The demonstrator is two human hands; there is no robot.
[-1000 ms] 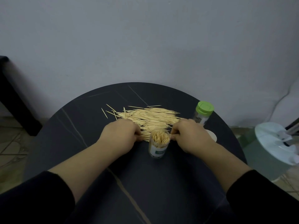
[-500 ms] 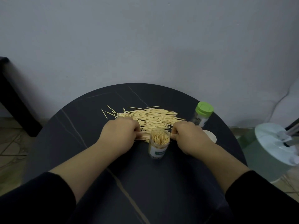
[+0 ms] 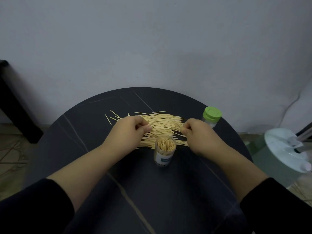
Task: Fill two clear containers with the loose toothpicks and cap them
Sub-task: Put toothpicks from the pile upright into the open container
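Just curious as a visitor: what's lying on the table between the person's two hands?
In the head view, loose toothpicks lie heaped between the left hand and right hand, each pinching some; the open container stands just nearer the person.

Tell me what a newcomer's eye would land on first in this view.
The pale heap of loose toothpicks on the dark round table stands out first, with the left hand and right hand each pinching a few at its two sides. Just in front of it stands an uncapped clear container packed with toothpicks, and a green-capped container stands near the table's far right edge.
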